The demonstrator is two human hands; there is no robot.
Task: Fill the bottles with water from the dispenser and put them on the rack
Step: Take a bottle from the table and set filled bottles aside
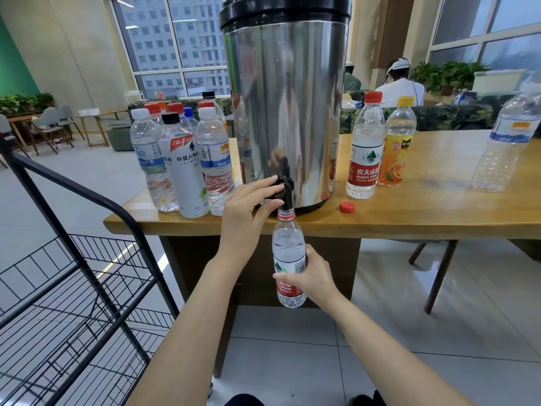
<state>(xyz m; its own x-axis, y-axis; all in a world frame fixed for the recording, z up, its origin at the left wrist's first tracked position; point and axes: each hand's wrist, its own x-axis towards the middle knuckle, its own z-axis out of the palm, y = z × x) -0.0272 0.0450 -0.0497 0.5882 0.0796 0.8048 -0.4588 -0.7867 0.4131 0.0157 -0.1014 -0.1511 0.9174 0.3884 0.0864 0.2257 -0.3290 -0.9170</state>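
Fingers of the left hand (248,210) lie curled over the top of the black tap lever (278,186) with the thumb beneath it, pinching the lever between them. The right hand (314,276) is wrapped around the labelled middle of an uncapped bottle (288,250), thumb across the front and fingers behind. The bottle is held upright below the table edge, its open mouth directly under the spout; a water line shows above the label. The tap projects from the base of the steel dispenser (287,112), which stands at the front edge of the wooden table (439,206). A loose red cap (347,207) lies on the table just right of the dispenser's base. Further right stand a red-capped bottle (366,150) and an orange-drink bottle (396,148) side by side, and, well apart, a clear bottle (509,142). Left of the dispenser stands a cluster of capped bottles (181,159). A black wire rack (73,273) stands on the floor at lower left, beside the table's corner. A seated person (401,86) in white appears in the background.
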